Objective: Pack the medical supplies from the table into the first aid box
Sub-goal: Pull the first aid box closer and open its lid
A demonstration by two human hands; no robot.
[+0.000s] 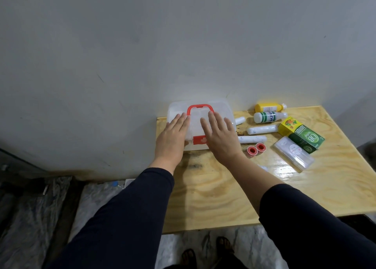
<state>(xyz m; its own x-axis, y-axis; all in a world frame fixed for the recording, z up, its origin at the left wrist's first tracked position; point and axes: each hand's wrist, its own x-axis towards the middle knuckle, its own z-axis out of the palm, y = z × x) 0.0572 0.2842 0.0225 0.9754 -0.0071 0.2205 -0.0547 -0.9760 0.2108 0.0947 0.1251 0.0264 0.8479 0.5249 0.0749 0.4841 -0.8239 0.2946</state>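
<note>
Here, both hands, left hand (172, 135) and right hand (219, 135), lie flat with straight fingers, gripping nothing, on the closed first aid box (198, 111) at the table's (223, 187) 10 o'clock corner; light, stiff, slick plastic, best taken by its red handle (199, 106).

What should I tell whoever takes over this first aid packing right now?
Left hand and right hand: open, fingers straight, over the first aid box, whose lid looks closed.
Supplies lie right of the box on the table: yellow bottle, white bottle, three white rolls, two tape rolls, yellow and green cartons, clear case.
Done: nothing visibly packed.
Left: open box, pack everything.
</note>
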